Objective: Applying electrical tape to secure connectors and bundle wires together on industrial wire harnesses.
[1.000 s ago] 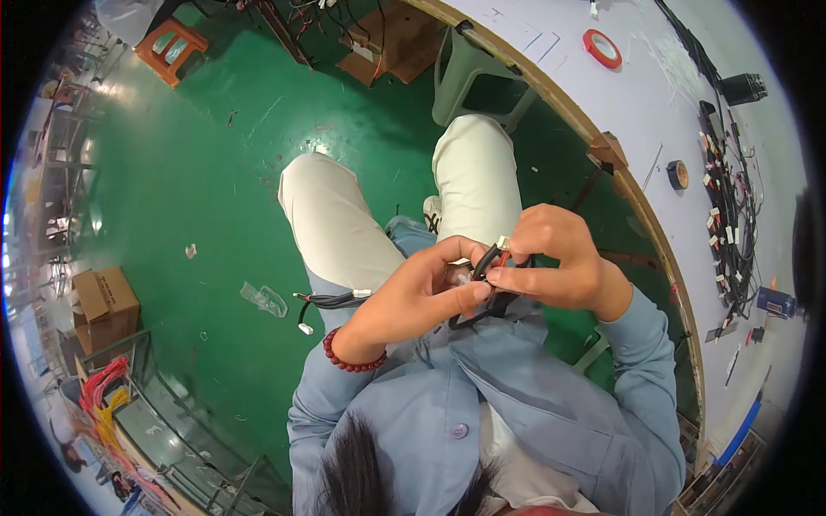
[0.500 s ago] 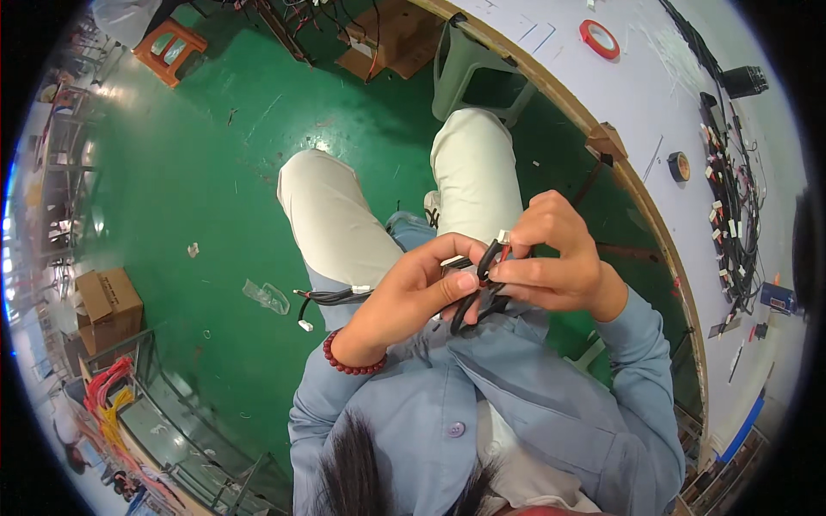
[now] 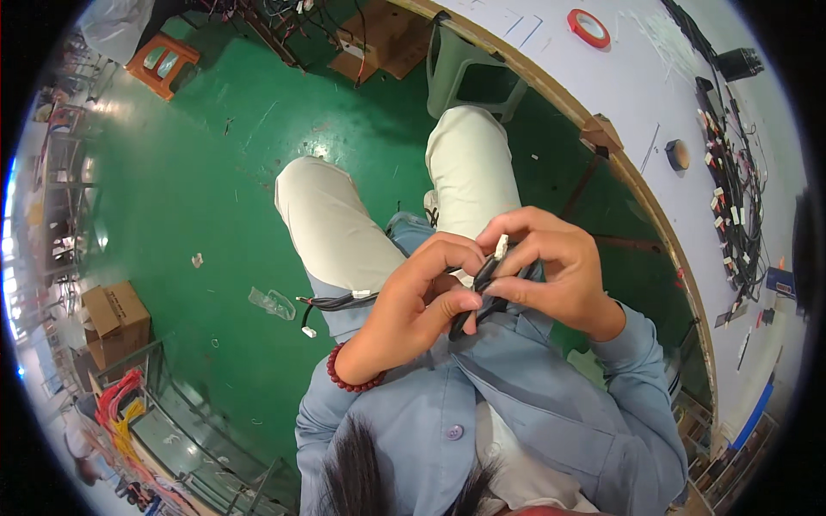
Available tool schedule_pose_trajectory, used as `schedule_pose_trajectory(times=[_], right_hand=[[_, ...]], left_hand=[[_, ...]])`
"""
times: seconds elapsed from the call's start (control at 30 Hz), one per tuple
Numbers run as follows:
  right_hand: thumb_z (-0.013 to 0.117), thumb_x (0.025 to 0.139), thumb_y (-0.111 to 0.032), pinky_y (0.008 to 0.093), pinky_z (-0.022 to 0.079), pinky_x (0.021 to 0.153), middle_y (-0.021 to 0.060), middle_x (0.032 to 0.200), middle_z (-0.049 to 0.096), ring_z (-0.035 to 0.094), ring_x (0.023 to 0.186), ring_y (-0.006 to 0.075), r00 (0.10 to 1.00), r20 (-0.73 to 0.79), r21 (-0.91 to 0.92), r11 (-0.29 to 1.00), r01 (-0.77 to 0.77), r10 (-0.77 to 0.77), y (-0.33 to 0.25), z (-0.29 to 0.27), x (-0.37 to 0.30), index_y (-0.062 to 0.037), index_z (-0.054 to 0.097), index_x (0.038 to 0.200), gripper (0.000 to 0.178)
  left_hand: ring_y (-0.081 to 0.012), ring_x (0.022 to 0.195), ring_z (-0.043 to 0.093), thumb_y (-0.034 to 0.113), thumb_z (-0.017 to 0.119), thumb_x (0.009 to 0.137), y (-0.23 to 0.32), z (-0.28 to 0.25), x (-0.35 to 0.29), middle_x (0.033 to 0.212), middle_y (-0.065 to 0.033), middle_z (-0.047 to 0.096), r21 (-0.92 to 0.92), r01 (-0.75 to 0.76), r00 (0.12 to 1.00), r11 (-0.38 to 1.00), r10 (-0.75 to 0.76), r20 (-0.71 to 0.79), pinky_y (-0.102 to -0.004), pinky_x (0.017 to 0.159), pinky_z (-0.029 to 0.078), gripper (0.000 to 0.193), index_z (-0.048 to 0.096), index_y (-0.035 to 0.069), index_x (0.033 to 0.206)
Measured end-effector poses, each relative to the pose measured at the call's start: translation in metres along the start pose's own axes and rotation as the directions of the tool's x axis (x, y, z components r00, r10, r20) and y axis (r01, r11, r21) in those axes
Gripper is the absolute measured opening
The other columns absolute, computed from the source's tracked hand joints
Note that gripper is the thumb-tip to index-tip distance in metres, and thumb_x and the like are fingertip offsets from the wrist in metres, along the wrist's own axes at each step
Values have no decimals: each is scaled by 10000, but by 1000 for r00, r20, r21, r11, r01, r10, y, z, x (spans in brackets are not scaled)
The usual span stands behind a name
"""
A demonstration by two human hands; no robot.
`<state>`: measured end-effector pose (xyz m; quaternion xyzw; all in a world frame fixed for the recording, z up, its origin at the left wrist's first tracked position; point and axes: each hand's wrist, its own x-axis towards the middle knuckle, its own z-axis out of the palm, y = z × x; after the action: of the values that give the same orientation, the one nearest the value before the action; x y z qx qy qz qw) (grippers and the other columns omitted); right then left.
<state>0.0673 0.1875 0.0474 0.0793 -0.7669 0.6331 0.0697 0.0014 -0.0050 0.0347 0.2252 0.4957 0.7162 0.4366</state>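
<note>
Above my lap, both hands grip a black wiring harness. My left hand, with a red bead bracelet at the wrist, pinches the bundle between thumb and fingers. Close beside it, my right hand has its fingers closed on the same harness. A small white connector sticks up between the right fingers. The harness's other end lies across my left thigh, with a white connector hanging off it. My fingers hide part of the bundle's middle.
A white table curves along the right, bearing red tape, dark tape and a heap of black harnesses. A green stool stands by its edge. An orange stool and a cardboard box are at left.
My right hand has come lower and closer to the left, its fingers now around the white connector. The left hand keeps its hold on the harness. The view has shifted slightly.
</note>
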Motion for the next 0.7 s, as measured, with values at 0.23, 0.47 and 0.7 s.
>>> schedule_pose_trajectory(times=[0.23, 0.47, 0.7], right_hand=[[726, 672, 67, 246, 471, 725, 121, 963, 568, 570, 842, 129, 941, 2, 520, 803, -291, 339, 10, 13, -8, -10, 559, 790, 219], [730, 681, 62, 239, 477, 734, 76, 911, 576, 567, 843, 113, 833, 142, 696, 544, -469, 536, 5, 10, -6, -52, 447, 930, 394], [629, 691, 108, 211, 435, 688, 25, 846, 512, 527, 793, 79, 869, 26, 571, 707, -419, 494, 17, 23, -11, -66, 434, 901, 336]], left_hand=[[-114, 647, 589, -84, 523, 847, -1, -1, -3, 1126, -103, 396, 189, -40, 999, 981, 42, -5, -217, 554, 459, 214, 473, -7, 1040], [-121, 636, 588, -116, 503, 835, 2, -1, -2, 1161, -107, 354, 137, -4, 1000, 991, 0, 25, -218, 549, 458, 222, 487, -7, 1028], [-137, 627, 602, -129, 519, 817, -13, 3, 0, 1178, -152, 363, 435, -195, 978, 879, 207, 19, -221, 502, 477, 148, 488, -32, 925]])
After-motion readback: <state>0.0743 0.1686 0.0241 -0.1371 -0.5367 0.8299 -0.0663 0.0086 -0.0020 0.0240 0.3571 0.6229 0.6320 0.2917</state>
